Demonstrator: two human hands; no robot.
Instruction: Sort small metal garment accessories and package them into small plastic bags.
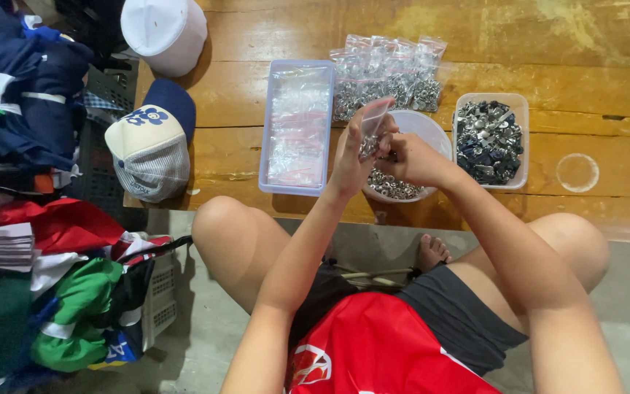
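Note:
My left hand (350, 157) holds a small clear plastic bag (372, 124) upright, with small metal pieces in its bottom. My right hand (411, 159) is pressed against the bag's side, fingers pinched at its opening; whether they hold any piece is hidden. Both hands hover over a round white bowl (426, 125) with small silver metal parts lying in its near side. The bowl stands on a low wooden table (271, 36).
A clear tray of empty small bags (297, 128) lies left of the bowl. Several filled bags (388, 73) lie behind it. A clear tub of darker metal parts (490, 138) stands at the right. Two caps (153, 142) and piled clothes (30, 109) sit at the left.

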